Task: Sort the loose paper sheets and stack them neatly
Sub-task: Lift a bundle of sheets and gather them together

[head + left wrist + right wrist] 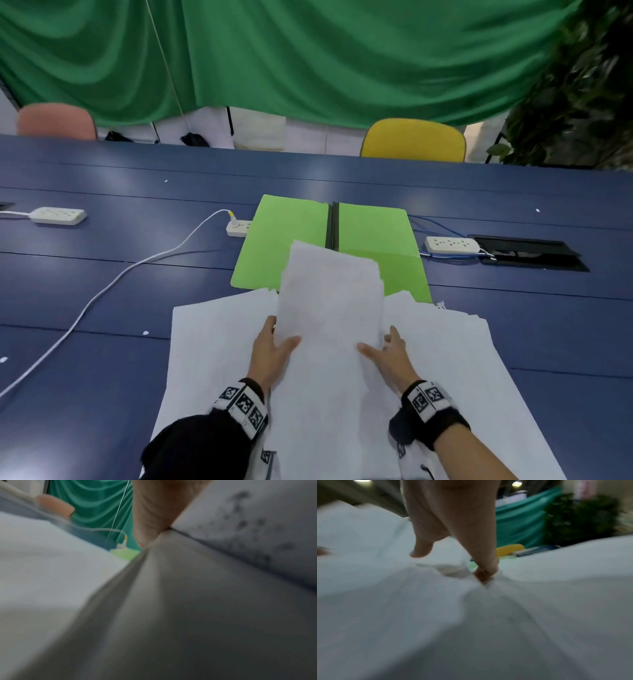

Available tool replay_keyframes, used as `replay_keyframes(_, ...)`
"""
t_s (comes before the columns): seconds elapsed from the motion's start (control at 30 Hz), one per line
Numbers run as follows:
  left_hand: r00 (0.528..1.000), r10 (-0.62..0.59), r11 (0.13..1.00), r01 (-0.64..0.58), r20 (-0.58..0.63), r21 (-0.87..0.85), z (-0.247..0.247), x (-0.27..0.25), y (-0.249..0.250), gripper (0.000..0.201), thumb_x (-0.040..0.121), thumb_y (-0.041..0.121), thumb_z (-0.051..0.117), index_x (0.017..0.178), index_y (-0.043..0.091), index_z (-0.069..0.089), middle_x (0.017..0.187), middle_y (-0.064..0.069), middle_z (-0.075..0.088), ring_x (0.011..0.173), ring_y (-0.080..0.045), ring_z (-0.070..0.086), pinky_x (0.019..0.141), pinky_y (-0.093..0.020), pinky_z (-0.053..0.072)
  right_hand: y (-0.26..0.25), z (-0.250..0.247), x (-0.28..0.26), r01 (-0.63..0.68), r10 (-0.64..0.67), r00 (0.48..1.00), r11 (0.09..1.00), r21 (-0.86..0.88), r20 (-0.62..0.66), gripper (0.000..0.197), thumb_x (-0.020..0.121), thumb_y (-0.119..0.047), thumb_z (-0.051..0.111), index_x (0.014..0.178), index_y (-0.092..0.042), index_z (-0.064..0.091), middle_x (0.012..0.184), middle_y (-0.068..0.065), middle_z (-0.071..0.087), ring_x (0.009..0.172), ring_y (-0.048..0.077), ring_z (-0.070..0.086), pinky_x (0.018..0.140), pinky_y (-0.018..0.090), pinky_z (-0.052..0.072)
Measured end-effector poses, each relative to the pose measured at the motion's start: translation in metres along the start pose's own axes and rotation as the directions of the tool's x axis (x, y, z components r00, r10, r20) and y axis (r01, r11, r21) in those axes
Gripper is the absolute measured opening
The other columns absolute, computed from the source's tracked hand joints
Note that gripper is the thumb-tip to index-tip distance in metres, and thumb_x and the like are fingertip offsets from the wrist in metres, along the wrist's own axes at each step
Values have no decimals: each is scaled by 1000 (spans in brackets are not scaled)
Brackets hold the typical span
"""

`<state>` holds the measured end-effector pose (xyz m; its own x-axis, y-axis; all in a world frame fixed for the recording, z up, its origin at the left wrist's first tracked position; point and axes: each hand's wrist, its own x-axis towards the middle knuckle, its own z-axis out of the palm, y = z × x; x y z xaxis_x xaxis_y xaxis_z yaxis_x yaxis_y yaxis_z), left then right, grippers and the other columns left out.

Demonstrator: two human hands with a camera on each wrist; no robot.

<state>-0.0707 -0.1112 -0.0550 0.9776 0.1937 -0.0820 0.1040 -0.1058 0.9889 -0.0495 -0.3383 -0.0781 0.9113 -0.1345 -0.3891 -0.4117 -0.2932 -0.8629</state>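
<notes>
Both hands hold a bundle of white paper sheets [330, 301], raised and blurred, above the table. My left hand [274, 346] grips its left edge with the thumb on top and the fingers behind. My right hand [387, 349] grips the right edge the same way. More loose white sheets [212, 342] lie spread under and beside the hands, fanned to the left and right. In the left wrist view the thumb [152, 515] presses on the paper [188, 601]. In the right wrist view my fingers [484, 566] pinch the sheets [471, 615].
An open green folder [284, 240] lies behind the papers on the blue table [102, 301]. Power strips [57, 216] [451, 245] and a white cable [137, 267] lie to the left and right. A black cable hatch [531, 253] is at the right. A yellow chair [412, 140] stands behind.
</notes>
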Motion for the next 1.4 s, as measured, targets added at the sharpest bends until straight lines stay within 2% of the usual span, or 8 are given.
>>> replay_keyframes(0.17,982,187,958,-188,-23,-214,0,-1,66,38,76,7,70,105,27,56,107,5,66,94,-4,65,87,-22,52,-52,-32,-12,35,-113,980,911,412,166,102,30,-54,90,117,-11,60,108,7,70,99,23,66,92,43,52)
replay_keyframes(0.3,902,426,886,-431,-67,-171,10,-7,141,41,82,0,66,104,31,49,100,19,65,92,10,61,83,-10,46,-128,-44,-43,364,-386,922,821,440,-43,13,80,-7,69,85,-18,64,66,-13,71,61,-2,64,61,18,53)
replay_keyframes(0.47,840,494,800,-540,-223,-261,5,-6,166,50,78,8,71,123,2,49,115,-7,63,105,-13,62,91,-23,49,-152,-59,-59,539,-511,837,708,457,-196,30,78,8,64,83,-21,61,65,-22,69,63,-8,64,61,10,50)
replay_keyframes(0.63,959,235,963,-252,-161,-98,22,-12,86,53,72,30,76,118,9,57,106,7,67,93,3,64,92,-33,52,-83,-27,-41,368,-364,928,863,347,-78,14,82,3,64,88,-10,65,72,-14,71,67,-2,64,60,9,49)
replay_keyframes(0.83,997,53,993,-48,-49,112,-31,18,32,19,96,40,41,104,31,55,111,4,61,109,-19,54,91,-30,40,-81,-43,-12,311,-310,949,884,351,-61,22,81,-4,68,103,-3,65,81,-6,72,75,12,66,77,29,54)
replay_keyframes(1.03,816,-396,476,575,-421,665,-104,30,-49,66,88,45,54,135,3,33,140,-21,34,129,-38,31,105,-46,31,-30,-37,24,-70,57,992,990,118,112,27,85,2,61,112,1,57,75,4,72,65,9,68,80,32,55)
replay_keyframes(1.13,778,-340,454,628,-529,632,-112,26,-59,78,82,52,59,135,1,32,141,-22,32,128,-39,30,105,-47,31,-9,-24,32,-199,200,979,980,-23,26,56,85,0,63,129,19,35,122,26,57,117,30,55,105,42,37)
replay_keyframes(1.4,777,-267,469,622,-570,628,-117,29,-50,60,82,32,67,124,-3,42,131,-24,41,122,-38,36,98,-47,35,5,-24,54,-248,250,968,963,-104,11,74,80,-20,72,135,11,33,137,23,46,125,35,47,106,44,37)
